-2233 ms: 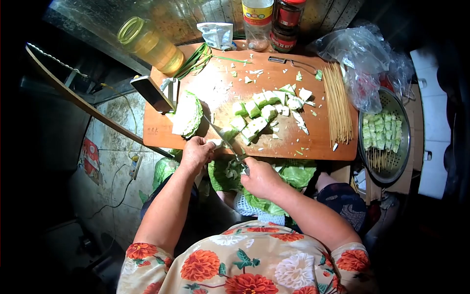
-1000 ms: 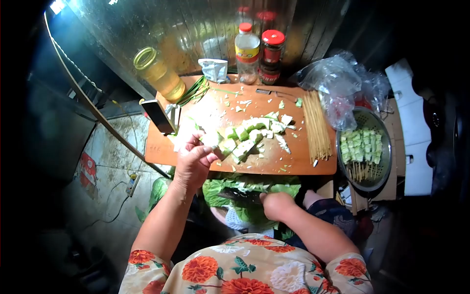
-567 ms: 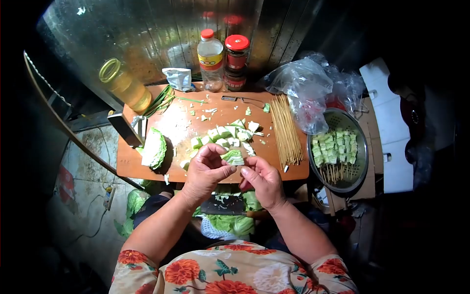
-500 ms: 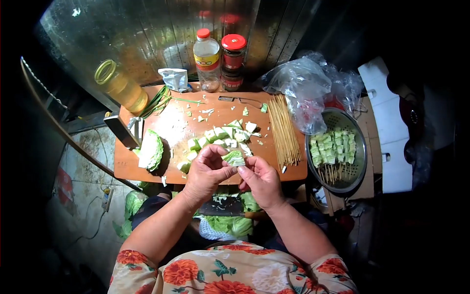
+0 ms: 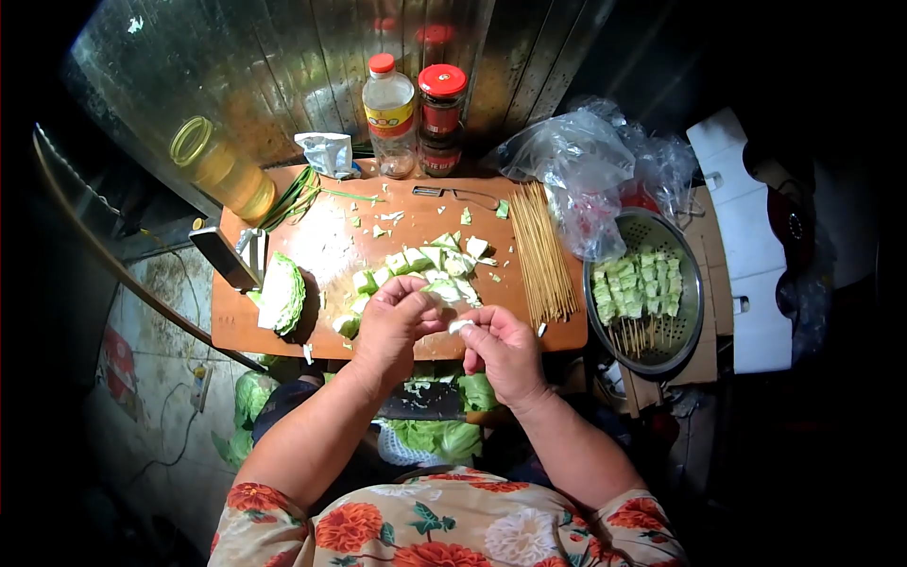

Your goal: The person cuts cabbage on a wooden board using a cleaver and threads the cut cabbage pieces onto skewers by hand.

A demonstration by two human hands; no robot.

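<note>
My left hand (image 5: 399,323) pinches a pale green cabbage piece (image 5: 440,292) above the front of the wooden board (image 5: 331,213). Just right of it, my right hand (image 5: 505,352) grips a small white bit (image 5: 460,326) between thumb and finger. Cut cabbage chunks (image 5: 416,257) lie behind my hands. Toward the board's left end rests a large cut cabbage wedge (image 5: 282,295). Below the board's front edge, a dark-bladed knife (image 5: 422,404) lies over cabbage leaves (image 5: 437,437) at my lap.
Bamboo skewers (image 5: 541,255) lie at the board's right, beside a colander (image 5: 697,321) of skewered cabbage (image 5: 642,283). A phone (image 5: 223,259), yellow-liquid jar (image 5: 227,170), green stalks (image 5: 295,198), peeler (image 5: 453,194), bottle (image 5: 390,123), red-lidded jars (image 5: 441,104) and plastic bags (image 5: 576,161) stand or lie around.
The knife has left my right hand and lies below the board. My hands came together at one cabbage piece, then moved slightly apart, a small white bit now in my right fingers.
</note>
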